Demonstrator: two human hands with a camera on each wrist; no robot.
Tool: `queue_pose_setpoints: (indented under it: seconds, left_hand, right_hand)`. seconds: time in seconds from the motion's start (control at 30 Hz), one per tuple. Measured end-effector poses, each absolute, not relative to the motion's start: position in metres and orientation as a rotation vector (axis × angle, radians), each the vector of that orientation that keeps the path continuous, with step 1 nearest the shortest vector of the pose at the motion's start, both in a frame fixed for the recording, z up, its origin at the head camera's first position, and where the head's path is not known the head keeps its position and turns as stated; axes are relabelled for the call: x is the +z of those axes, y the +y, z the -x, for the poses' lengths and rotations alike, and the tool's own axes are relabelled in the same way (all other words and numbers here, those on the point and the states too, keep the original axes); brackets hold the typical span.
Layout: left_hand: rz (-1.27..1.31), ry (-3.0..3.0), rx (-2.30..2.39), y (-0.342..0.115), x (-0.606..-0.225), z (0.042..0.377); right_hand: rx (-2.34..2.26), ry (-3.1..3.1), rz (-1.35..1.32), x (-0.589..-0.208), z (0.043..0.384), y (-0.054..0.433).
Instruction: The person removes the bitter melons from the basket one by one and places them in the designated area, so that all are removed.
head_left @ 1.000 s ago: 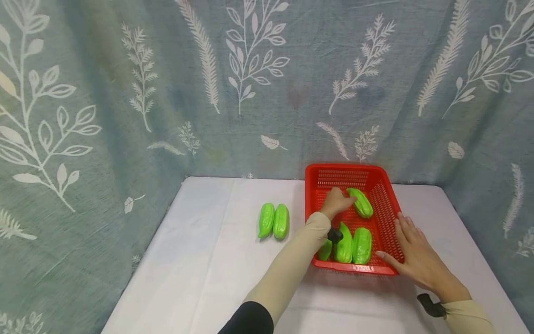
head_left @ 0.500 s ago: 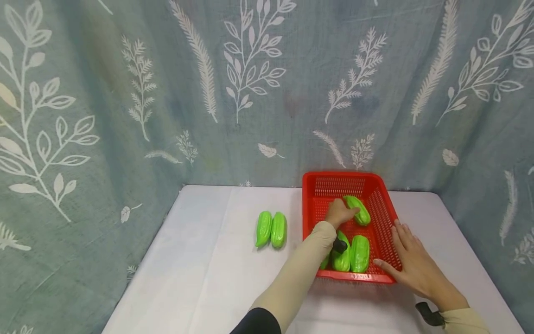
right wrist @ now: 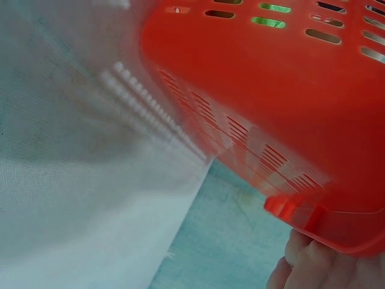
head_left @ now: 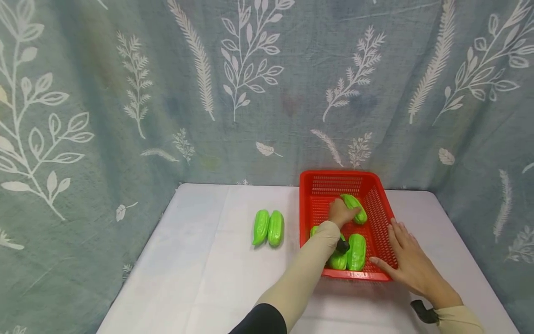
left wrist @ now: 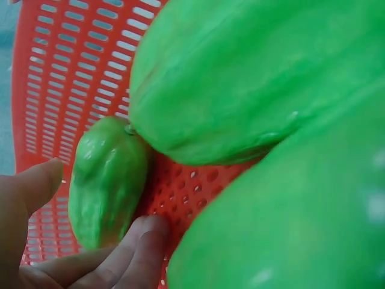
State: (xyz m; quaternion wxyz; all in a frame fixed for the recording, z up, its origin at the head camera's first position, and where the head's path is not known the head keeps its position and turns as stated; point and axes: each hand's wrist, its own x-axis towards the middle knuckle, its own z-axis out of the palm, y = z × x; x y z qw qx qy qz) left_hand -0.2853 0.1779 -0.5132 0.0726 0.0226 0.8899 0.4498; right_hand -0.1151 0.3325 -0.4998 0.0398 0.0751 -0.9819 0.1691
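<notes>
In the head view my left hand (head_left: pixel 341 213) reaches into a red plastic basket (head_left: pixel 372 275), beside a bright green, ridged, gourd-like vegetable (head_left: pixel 354 208) near the back. The left wrist view has my thumb on one side of that vegetable (left wrist: pixel 108 183) and the fingers on the other, with a small gap at the thumb tip. More of these green vegetables (head_left: pixel 356 253) lie along the basket's front, partly hidden by my forearm. My right hand (head_left: pixel 413 260) rests against the basket's right side, fingers fairly straight; in the right wrist view its fingers (right wrist: pixel 325 265) touch the rim.
Two similar green vegetables (head_left: pixel 268 228) lie side by side on the white-covered table (head_left: pixel 233 273), left of the basket. A grey-green curtain (head_left: pixel 250 93) with white leaf prints hangs behind and at both sides.
My left hand has shifted right inside the basket, closer to the back vegetable, which stays in place there. My right hand keeps its place at the basket's side. The head view has tilted slightly.
</notes>
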Motion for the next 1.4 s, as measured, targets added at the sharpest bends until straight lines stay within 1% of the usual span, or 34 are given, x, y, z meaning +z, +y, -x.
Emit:
queue_pose_setpoints:
  seconds: [0.23,0.5,0.9,1.23,1.4]
  left_hand:
    - [-0.08,2.714,1.353,0.181,-0.52,0.292]
    - [0.027,2.636,1.344,0.181,-0.517,0.291]
    - [0.059,2.571,1.378,0.167,-0.496,0.278]
    - [0.039,2.486,1.528,0.153,-0.481,0.271]
    - [0.015,2.347,1.699,0.143,-0.475,0.272]
  right_hand:
    - [0.536,-2.999,-0.222,-0.5,0.114,0.329]
    - [0.535,-2.998,-0.223,-0.498,0.113,0.329]
    - [0.537,-3.031,-0.198,-0.495,0.112,0.328]
    - [0.535,-3.034,-0.207,-0.498,0.109,0.327]
    - [0.54,-3.026,-0.218,-0.497,0.11,0.327]
